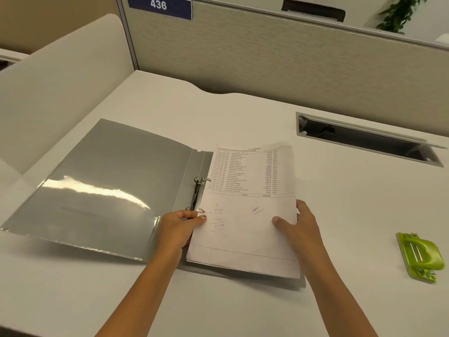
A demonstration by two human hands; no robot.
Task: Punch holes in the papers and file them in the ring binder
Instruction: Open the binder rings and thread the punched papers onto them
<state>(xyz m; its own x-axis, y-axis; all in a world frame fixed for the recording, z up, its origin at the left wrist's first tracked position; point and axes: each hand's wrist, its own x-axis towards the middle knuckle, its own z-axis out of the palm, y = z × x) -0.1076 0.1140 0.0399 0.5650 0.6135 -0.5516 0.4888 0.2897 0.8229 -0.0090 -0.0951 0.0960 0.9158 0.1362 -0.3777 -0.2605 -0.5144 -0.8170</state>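
Papers (245, 205) lie in the open ring binder (102, 181).
Left hand (181, 226) pinches their near-left edge; right hand (295, 226) grips the right edge.

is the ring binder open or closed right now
Open. The ring binder's grey front cover lies spread flat on the desk to the left, the metal rings are exposed, and the papers rest on its right half.

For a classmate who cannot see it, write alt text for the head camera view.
Two hands settle a stack of papers onto the rings of an open grey binder on a white desk: left hand at the ring edge, right hand on the outer edge. A green hole punch lies apart, right.
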